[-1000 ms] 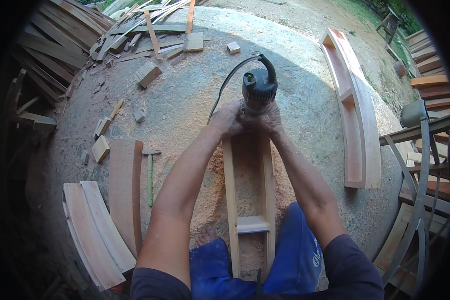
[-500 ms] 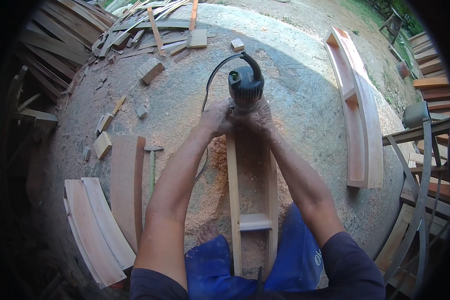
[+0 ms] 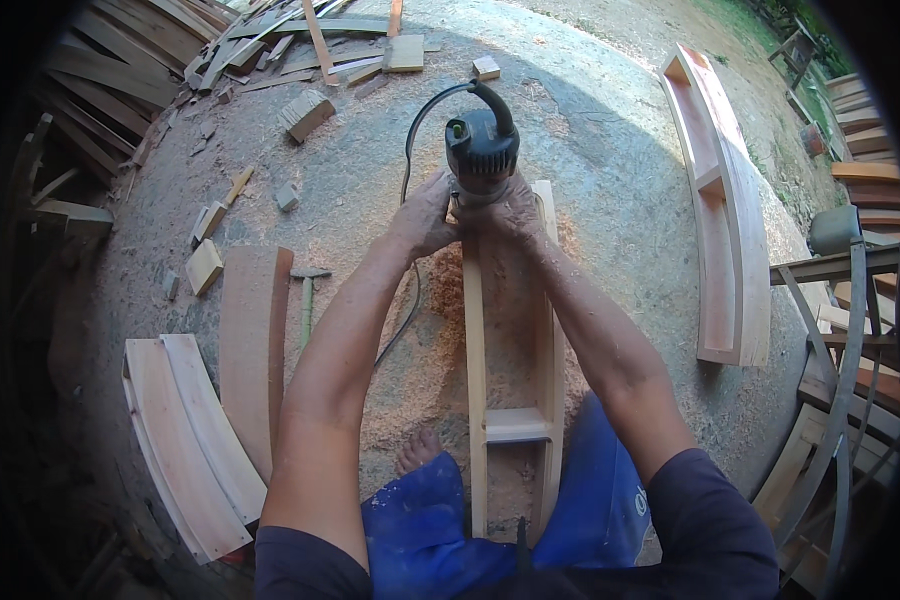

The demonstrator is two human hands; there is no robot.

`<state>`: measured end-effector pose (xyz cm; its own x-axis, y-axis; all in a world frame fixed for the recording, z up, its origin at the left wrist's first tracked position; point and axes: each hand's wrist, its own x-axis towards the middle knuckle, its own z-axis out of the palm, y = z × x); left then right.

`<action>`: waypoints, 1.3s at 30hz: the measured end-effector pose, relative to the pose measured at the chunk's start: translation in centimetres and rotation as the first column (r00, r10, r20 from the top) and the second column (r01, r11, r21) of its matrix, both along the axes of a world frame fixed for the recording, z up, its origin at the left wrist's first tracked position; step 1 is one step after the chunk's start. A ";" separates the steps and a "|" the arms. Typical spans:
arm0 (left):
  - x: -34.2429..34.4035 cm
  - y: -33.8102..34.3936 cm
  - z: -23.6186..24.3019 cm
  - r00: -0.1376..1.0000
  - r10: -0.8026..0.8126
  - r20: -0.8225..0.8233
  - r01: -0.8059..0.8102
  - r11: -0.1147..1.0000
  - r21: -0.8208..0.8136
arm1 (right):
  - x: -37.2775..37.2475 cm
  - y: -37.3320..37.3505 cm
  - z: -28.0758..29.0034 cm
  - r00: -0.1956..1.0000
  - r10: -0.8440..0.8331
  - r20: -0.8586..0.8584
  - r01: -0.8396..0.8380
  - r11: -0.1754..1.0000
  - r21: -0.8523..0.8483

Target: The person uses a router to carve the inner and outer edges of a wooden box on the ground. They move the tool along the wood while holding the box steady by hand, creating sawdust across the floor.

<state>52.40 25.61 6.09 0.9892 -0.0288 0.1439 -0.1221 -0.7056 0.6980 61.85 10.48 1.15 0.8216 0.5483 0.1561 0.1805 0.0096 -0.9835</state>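
Note:
A black corded router [image 3: 482,150] stands upright at the far end of a narrow wooden frame [image 3: 476,400], above its left rail. My left hand [image 3: 426,215] is wrapped round the left side of the router's base. Around the right side of the base, my right hand [image 3: 510,212] is closed. Both hands hide much of the base, and the bit is out of sight. The frame runs away from me between my legs, with a pale crosspiece [image 3: 517,425] near my knees. Its far right corner shows beyond my right hand.
Shavings [image 3: 445,290] lie left of the frame. At left are a hammer [image 3: 308,300], a broad plank [image 3: 252,350] and a curved wooden piece [image 3: 185,440]. A curved box frame [image 3: 720,200] lies at right, near a metal stand [image 3: 850,300]. The router's cord [image 3: 407,165] loops left.
The router and both hands have shifted a little left across the frame's far end, uncovering its far right corner. The whole view has also shifted slightly.

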 end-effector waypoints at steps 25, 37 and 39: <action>-9.2 -4.2 -0.7 0.993 -0.105 -0.062 0.102 0.994 -0.044 | -9.9 -5.8 1.8 0.968 0.079 0.238 -0.005 0.955 -0.297; -18.3 -8.3 1.3 0.996 -0.087 -0.033 0.087 0.996 -0.008 | -19.3 -10.0 5.7 0.977 0.092 0.193 -0.014 0.929 -0.370; -19.3 -8.7 0.0 0.995 -0.089 -0.049 0.087 0.995 -0.050 | -20.0 -10.8 5.6 0.981 0.094 0.169 -0.043 0.957 -0.287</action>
<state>33.06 16.95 6.10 0.9892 -0.1102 0.0962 -0.1452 -0.6592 0.7378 41.82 -0.29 6.71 0.7532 0.6451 0.1288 0.3623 -0.2435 -0.8997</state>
